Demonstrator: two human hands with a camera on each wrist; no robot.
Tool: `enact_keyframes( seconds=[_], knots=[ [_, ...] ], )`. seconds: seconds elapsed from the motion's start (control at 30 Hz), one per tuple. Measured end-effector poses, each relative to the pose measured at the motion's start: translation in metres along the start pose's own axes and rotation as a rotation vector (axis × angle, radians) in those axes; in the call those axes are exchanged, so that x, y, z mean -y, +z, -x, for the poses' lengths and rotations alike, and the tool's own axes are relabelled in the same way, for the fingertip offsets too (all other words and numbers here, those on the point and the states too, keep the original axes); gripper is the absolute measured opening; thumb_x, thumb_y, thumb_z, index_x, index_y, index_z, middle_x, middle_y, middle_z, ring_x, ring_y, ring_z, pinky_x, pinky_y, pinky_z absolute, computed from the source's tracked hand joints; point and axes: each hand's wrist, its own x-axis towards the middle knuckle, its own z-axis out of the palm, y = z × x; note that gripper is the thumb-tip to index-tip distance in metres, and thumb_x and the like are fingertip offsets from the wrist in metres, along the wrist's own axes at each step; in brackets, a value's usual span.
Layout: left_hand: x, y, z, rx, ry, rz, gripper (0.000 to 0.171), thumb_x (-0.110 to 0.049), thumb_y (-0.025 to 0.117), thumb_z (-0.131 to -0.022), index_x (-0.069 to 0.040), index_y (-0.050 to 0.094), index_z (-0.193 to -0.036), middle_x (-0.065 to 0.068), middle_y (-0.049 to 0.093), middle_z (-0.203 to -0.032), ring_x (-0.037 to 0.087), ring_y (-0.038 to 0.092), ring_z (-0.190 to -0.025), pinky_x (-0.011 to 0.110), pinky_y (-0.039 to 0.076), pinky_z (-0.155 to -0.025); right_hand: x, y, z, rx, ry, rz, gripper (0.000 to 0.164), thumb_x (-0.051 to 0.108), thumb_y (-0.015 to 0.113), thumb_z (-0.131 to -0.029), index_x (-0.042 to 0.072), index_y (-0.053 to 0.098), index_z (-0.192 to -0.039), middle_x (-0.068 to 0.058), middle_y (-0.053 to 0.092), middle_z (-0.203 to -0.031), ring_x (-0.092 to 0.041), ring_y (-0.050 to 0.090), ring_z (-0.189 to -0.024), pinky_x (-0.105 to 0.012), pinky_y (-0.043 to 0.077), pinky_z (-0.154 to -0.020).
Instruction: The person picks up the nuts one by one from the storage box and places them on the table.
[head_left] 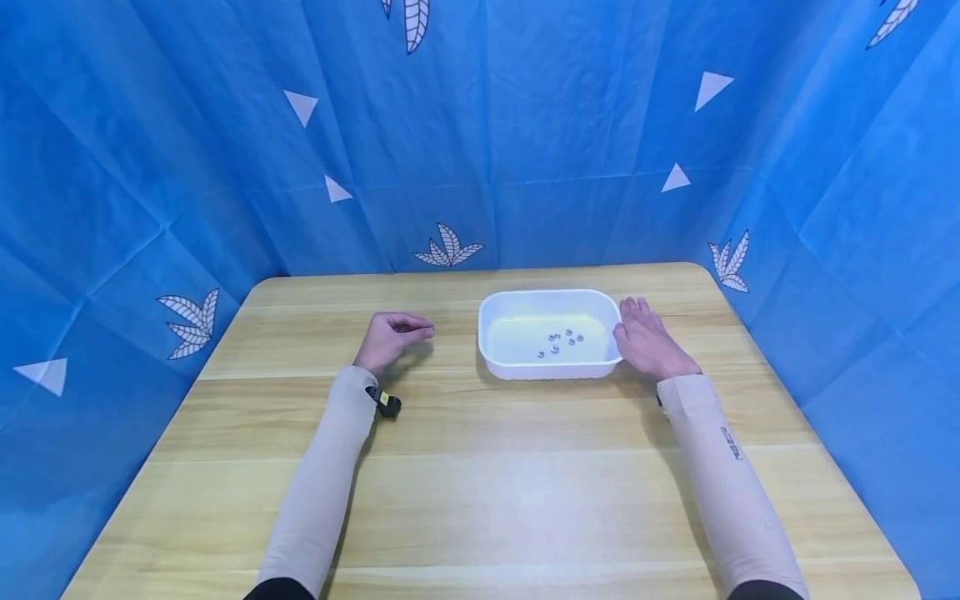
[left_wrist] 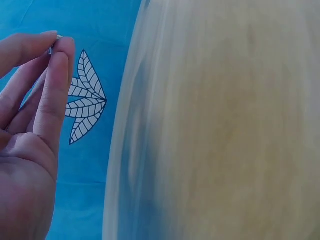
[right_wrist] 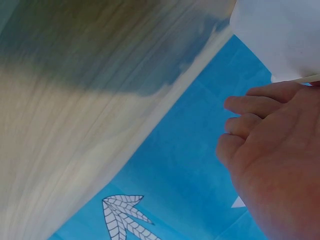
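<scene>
While the left hand (head_left: 393, 337) is up over the table (head_left: 487, 500), its thumb and fingertips are pinched close together on a tiny pale thing (left_wrist: 59, 37). Most of that tiny thing is hidden by the fingers, so I cannot tell its shape. This hand is to the left of the white tub (head_left: 551, 372), well apart from it.

The right hand (head_left: 651, 343) is at the tub's right end. It holds the edge there, with the thumb at the rim and the other fingers bent loosely on the outside. The tub sits near the far side of the table. Some small shiny bits (head_left: 555, 349) lie on the tub's floor, a little to the right of its middle, some close together and some apart.

Both arms wear light sleeves (head_left: 315, 492), and a small black box (head_left: 387, 405) sits at the left wrist. Behind the table hangs a blue cloth (head_left: 487, 125) with white leaves (head_left: 447, 247) and white triangles (head_left: 302, 107) on it.
</scene>
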Motion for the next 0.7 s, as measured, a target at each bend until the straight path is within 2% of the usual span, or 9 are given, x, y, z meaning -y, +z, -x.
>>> enact_keyframes(
  seconds=[0.2, 0.33, 0.53, 0.7],
  knots=[
    [0.004, 0.001, -0.001, -0.012, -0.015, -0.036, 0.023, -0.009, 0.080, -0.089, 0.001, 0.077, -0.110, 0.021, 0.076, -0.115, 0.007, 0.071, -0.089, 0.017, 0.056, -0.085, -0.001, 0.000, -0.001, 0.004, 0.003, 0.005, 0.063, 0.022, 0.020, -0.108, -0.018, 0.012, -0.156, -0.038, 0.008, -0.167, -0.055, 0.000, -0.157, -0.064, 0.004, -0.129],
    [0.010, 0.001, -0.004, -0.012, -0.028, -0.083, 0.023, -0.012, 0.082, -0.088, -0.002, 0.077, -0.108, 0.017, 0.077, -0.114, 0.013, 0.073, -0.091, 0.025, 0.058, -0.091, 0.000, 0.000, -0.001, 0.000, -0.001, 0.009, 0.063, 0.022, 0.020, -0.108, -0.018, 0.013, -0.156, -0.038, 0.009, -0.166, -0.055, 0.001, -0.157, -0.064, 0.005, -0.129],
    [0.015, -0.003, -0.007, 0.030, -0.074, -0.158, 0.020, -0.015, 0.082, -0.087, -0.006, 0.079, -0.105, 0.011, 0.077, -0.112, 0.022, 0.076, -0.096, 0.043, 0.059, -0.098, 0.000, 0.000, -0.001, -0.001, -0.004, 0.013, 0.063, 0.022, 0.020, -0.108, -0.019, 0.014, -0.156, -0.038, 0.009, -0.166, -0.055, 0.002, -0.157, -0.065, 0.006, -0.129],
    [0.013, -0.005, -0.007, 0.068, -0.082, -0.256, 0.015, -0.015, 0.081, -0.088, -0.008, 0.080, -0.101, 0.010, 0.076, -0.112, 0.025, 0.076, -0.098, 0.047, 0.059, -0.098, 0.001, 0.000, -0.001, -0.002, -0.001, 0.007, 0.063, 0.022, 0.019, -0.108, -0.019, 0.014, -0.156, -0.038, 0.010, -0.166, -0.055, 0.002, -0.157, -0.065, 0.005, -0.129]
  ],
)
